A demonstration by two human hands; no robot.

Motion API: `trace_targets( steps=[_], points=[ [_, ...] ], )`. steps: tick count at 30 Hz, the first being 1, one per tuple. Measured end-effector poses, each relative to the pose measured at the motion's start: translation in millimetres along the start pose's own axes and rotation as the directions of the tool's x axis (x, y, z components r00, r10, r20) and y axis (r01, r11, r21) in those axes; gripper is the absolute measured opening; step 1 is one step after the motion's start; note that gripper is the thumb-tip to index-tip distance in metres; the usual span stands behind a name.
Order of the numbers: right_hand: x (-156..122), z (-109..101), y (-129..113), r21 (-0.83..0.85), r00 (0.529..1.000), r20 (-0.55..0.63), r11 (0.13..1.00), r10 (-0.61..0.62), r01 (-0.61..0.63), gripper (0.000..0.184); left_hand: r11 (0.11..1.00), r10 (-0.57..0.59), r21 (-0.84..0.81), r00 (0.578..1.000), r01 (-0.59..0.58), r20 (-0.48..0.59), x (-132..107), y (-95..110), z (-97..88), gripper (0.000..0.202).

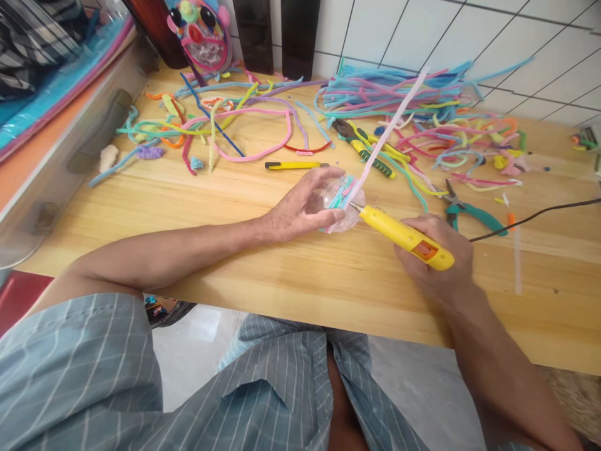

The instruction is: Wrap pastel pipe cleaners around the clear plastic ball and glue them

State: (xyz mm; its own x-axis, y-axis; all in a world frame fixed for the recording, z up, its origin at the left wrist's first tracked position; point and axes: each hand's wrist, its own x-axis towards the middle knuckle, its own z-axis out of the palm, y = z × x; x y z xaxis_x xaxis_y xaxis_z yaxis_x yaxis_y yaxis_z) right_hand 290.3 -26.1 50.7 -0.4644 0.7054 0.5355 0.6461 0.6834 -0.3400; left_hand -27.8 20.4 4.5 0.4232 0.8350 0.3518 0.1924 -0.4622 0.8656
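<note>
My left hand [300, 207] is closed round a clear plastic piece [340, 203] with coloured pipe cleaners stuck on it, resting on the wooden table [263, 269]. A long pale pink pipe cleaner [387, 128] rises from the piece up and to the right. My right hand [434, 257] grips a yellow glue gun [406, 238]. The gun's metal tip touches the clear piece beside the pink pipe cleaner. A black cord [535, 218] runs from the gun to the right.
Loose pipe cleaners [399, 97] in many colours cover the table's far side. A yellow utility knife [293, 165], yellow-handled pliers [366, 147] and green-handled pliers [469, 210] lie near the hands. A colourful clown face craft [201, 31] stands at the back left.
</note>
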Motion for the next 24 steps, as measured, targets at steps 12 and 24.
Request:
trace_targets(
  steps=[12, 24],
  points=[
    [-3.2, 1.8, -1.2, 0.066, 0.998, -0.01, 0.995, 0.069, -0.069, 0.017, 1.0, 0.012, 0.028, 1.0, -0.012, -0.002, 0.0, 1.7, -0.5, 0.084],
    [-16.9, -120.0, 140.9, 0.157, 0.656, -0.368, 0.74, 0.659, -0.654, 0.012, 0.998, 0.044, 0.036, 0.998, -0.043, -0.048, -7.4, -9.3, -1.2, 0.075]
  ],
)
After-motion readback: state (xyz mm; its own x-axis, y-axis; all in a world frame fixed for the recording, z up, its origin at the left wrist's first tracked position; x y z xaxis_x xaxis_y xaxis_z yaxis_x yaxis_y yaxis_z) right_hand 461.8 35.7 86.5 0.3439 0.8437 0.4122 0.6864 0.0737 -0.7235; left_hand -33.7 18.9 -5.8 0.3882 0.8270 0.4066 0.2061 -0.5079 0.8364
